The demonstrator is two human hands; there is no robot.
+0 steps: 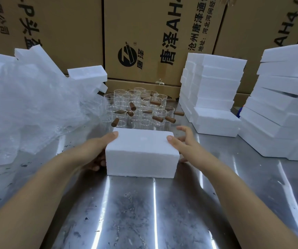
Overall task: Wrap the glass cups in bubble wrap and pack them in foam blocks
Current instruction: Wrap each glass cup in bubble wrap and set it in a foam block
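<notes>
While the foam block (141, 150) is held: handling of one closed block on the tabletop (144, 212) is judged; its contents cannot be told.
Left hand (96, 153): clasped on the block's left end, thumb on top, fingers curled.
Right hand (184, 142): spread loose, only the thumb touched to the block's right edge.
Glass cups (137, 108): clustered unwrapped just behind the block, clear, brown-handled.
Bubble wrap (27, 108): heaped left of the block.
Next move: a cup is to be lifted gently and wrapped.
</notes>
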